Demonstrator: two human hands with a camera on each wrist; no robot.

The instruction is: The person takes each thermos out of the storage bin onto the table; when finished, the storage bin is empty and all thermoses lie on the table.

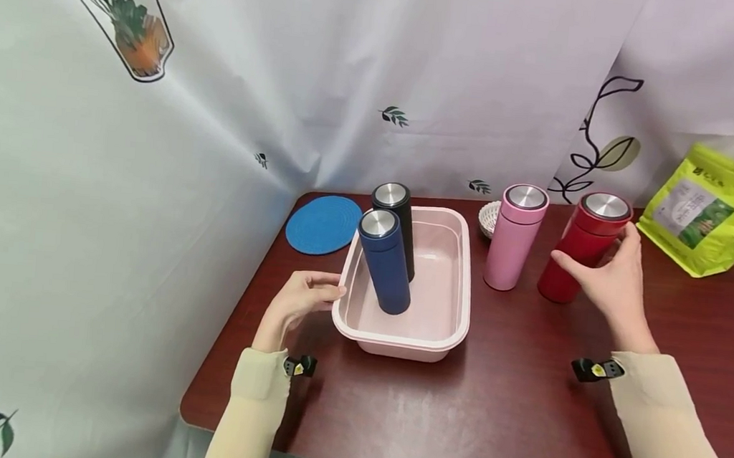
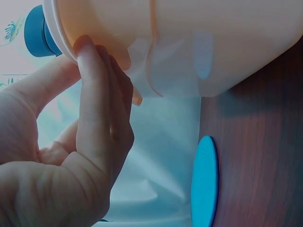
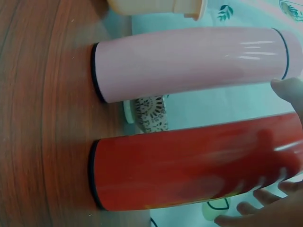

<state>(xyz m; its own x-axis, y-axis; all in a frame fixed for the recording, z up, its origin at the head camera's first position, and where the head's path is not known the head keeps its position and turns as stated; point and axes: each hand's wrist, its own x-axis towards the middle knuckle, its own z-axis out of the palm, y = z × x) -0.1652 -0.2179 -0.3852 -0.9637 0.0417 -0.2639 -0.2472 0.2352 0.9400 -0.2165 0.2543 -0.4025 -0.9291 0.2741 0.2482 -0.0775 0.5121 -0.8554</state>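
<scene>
Fingers of the right hand [image 1: 612,280] curl round the tall red metal flask [image 1: 582,247], upright on the dark wooden counter [image 1: 508,413] beside the pink flask [image 1: 514,236]. Best gripped firmly mid-body and kept vertical while the left hand [image 1: 299,299] steadies the pink plastic tub [image 1: 459,294], fingertips at its rim.

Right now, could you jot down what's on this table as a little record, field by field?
Right hand: fingers curled round the red flask, which stands on the table
Left hand: touches the rim of the pink tub
In the tub: blue flask and black flask, both upright
Beside the tub: pink flask, upright
Behind it: small white basket
Also there: blue round mat, green bag
</scene>
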